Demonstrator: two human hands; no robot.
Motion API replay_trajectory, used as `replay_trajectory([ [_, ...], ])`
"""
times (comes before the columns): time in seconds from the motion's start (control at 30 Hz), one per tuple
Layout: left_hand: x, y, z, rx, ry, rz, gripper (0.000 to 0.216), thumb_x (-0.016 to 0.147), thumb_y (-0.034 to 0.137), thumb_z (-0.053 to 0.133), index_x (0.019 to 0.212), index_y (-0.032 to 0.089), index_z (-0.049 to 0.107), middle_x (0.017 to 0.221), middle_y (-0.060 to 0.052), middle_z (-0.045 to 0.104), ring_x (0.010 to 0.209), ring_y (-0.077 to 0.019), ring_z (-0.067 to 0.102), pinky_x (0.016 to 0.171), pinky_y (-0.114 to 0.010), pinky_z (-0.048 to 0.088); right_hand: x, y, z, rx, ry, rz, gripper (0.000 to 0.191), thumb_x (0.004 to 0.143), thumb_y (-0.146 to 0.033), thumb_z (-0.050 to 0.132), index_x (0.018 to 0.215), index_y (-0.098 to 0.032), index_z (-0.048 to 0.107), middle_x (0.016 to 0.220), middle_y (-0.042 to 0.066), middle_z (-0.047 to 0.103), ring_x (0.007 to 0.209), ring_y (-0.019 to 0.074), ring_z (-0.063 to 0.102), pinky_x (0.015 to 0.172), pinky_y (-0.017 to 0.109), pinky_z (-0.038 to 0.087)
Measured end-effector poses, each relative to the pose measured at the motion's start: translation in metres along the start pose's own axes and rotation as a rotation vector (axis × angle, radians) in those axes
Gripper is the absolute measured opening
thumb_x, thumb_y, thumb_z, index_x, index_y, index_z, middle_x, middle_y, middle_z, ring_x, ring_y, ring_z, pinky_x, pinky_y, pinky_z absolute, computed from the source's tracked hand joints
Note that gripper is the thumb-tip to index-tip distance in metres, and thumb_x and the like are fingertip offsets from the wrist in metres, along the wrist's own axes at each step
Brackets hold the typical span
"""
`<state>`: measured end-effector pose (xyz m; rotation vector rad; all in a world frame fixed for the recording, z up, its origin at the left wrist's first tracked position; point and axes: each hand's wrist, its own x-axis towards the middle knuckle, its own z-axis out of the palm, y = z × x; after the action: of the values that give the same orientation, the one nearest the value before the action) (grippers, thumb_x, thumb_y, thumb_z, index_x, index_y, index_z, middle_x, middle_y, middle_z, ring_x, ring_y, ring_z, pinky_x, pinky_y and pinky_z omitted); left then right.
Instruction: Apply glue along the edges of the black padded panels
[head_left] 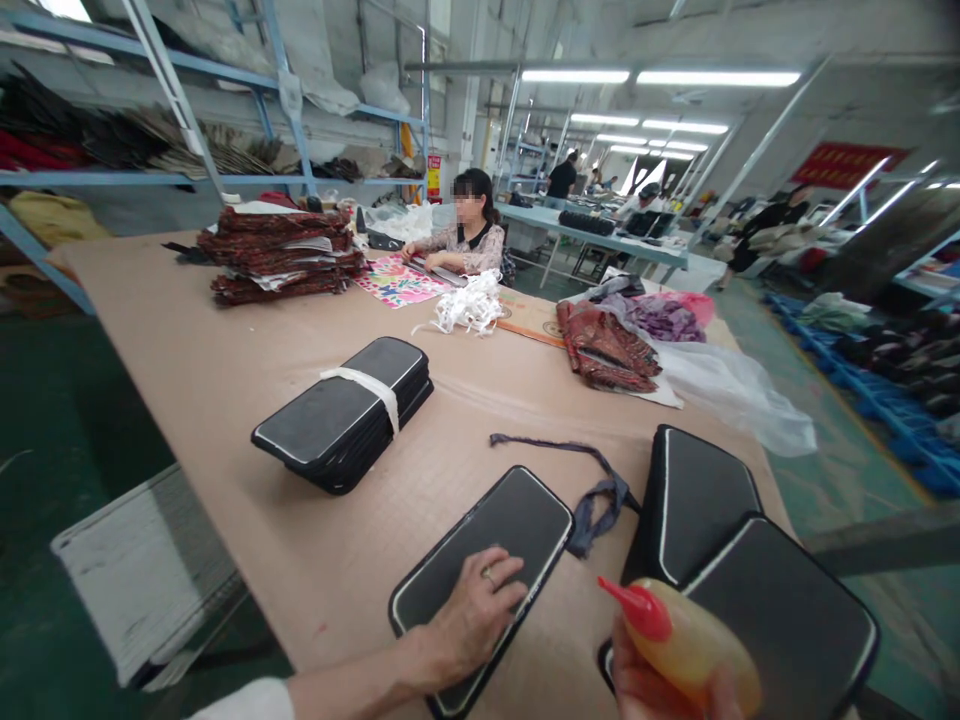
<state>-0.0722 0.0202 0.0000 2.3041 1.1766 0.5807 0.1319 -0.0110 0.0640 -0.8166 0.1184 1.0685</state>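
A dark rounded rectangular panel (517,530) with a black rim and a thin whitish line round its edge lies on the table in front of me. My left hand (480,605) rests on top of it, fingers apart and a little bent, holding nothing. At the lower right, my right hand (637,680) is closed round a glue bottle (694,650), a yellowish squeeze bottle whose red nozzle points up and left. Similar panels (780,610) lie under and behind the bottle, overlapping one another. A dark cloth strip (600,510) curls between them and the panel under my left hand.
Farther left sits a stack of panels (345,410) tied with a white band. Reddish-brown material piles (285,250), white strips (472,305), folded reddish-brown pieces (607,345) and clear plastic (735,390) lie toward the back. Across the table a person (472,235) works. A bench (142,570) stands left.
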Motion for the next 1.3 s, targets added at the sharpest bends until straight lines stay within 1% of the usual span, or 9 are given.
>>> replay_trajectory([
  [0.07,-0.013,-0.007,-0.018,-0.076,0.108,-0.164,0.040,0.079,0.019,0.050,0.119,0.025,0.050,0.132,-0.005,0.046,0.124,-0.0245,0.033,0.105,-0.047,0.025,0.002,0.000,-0.002,-0.018,-0.013,-0.013,0.051,0.070,-0.034,0.061,0.118,-0.019,0.050,0.133,0.005,0.041,0.115,0.0244,0.044,0.075,0.037,0.054],
  [0.17,-0.024,-0.035,-0.037,-0.241,0.255,-0.479,0.041,0.079,0.028,0.050,0.120,0.019,0.049,0.126,-0.011,0.048,0.121,-0.0248,0.038,0.103,-0.043,0.028,0.000,0.002,0.005,-0.043,-0.007,-0.007,0.048,0.072,-0.037,0.060,0.117,-0.022,0.051,0.133,0.002,0.042,0.115,0.0227,0.044,0.074,0.035,0.054],
  [0.3,-0.021,-0.072,-0.048,-0.468,0.248,-0.708,0.049,0.074,0.036,0.053,0.117,0.014,0.049,0.121,-0.014,0.049,0.108,-0.0264,0.050,0.091,-0.040,0.040,-0.004,0.006,0.018,-0.034,0.054,0.057,0.048,0.072,-0.037,0.061,0.117,-0.024,0.051,0.132,0.000,0.043,0.112,0.0214,0.046,0.072,0.035,0.054],
  [0.5,0.002,-0.076,-0.058,-0.556,0.214,-0.763,0.056,0.065,0.043,0.059,0.110,0.011,0.053,0.115,-0.015,0.054,0.100,-0.0261,0.053,0.088,-0.037,0.040,-0.017,0.010,0.042,0.030,0.184,0.134,0.033,0.079,-0.037,0.056,0.109,-0.024,0.056,0.118,0.001,0.055,0.100,0.0189,0.055,0.064,0.031,0.055],
  [0.7,0.011,-0.083,-0.046,-0.612,0.158,-0.760,0.064,0.060,0.038,0.064,0.116,0.011,0.049,0.112,-0.014,0.053,0.100,-0.0238,0.051,0.085,-0.033,0.041,-0.025,0.014,0.047,0.266,0.292,0.351,0.033,0.079,-0.035,0.058,0.109,-0.020,0.057,0.109,0.005,0.060,0.101,0.0185,0.055,0.074,0.026,0.053],
  [0.83,0.012,-0.091,-0.036,-0.580,0.072,-0.744,0.067,0.061,0.036,0.064,0.120,0.011,0.045,0.111,-0.013,0.051,0.098,-0.0227,0.050,0.084,-0.033,0.041,-0.029,0.013,0.026,0.335,0.377,0.392,0.035,0.080,-0.034,0.056,0.109,-0.016,0.057,0.107,0.009,0.059,0.102,0.0191,0.054,0.073,0.025,0.052],
  [1.07,0.024,-0.104,-0.039,-0.539,-0.053,-0.765,0.072,0.060,0.036,0.062,0.124,0.011,0.041,0.093,-0.005,0.053,0.078,-0.0178,0.053,0.071,-0.028,0.041,-0.026,0.028,-0.032,0.409,0.331,0.488,0.034,0.079,-0.034,0.058,0.108,-0.016,0.059,0.106,0.010,0.060,0.105,0.0216,0.052,0.078,0.030,0.051],
  [1.2,0.035,-0.099,-0.048,-0.578,-0.099,-0.811,0.076,0.056,0.030,0.064,0.125,0.009,0.038,0.078,0.000,0.053,0.072,-0.0172,0.052,0.066,-0.027,0.038,-0.024,0.039,-0.038,0.390,0.271,0.489,0.040,0.074,-0.036,0.064,0.110,-0.019,0.058,0.111,0.008,0.058,0.104,0.0232,0.053,0.078,0.030,0.051],
  [1.3,0.039,-0.091,-0.058,-0.589,-0.108,-0.830,0.077,0.056,0.028,0.064,0.125,0.009,0.037,0.076,0.001,0.053,0.070,-0.0163,0.052,0.065,-0.026,0.037,-0.023,0.041,-0.037,0.400,0.249,0.493,0.045,0.072,-0.037,0.066,0.113,-0.022,0.055,0.112,0.007,0.058,0.102,0.0229,0.054,0.077,0.031,0.052],
])
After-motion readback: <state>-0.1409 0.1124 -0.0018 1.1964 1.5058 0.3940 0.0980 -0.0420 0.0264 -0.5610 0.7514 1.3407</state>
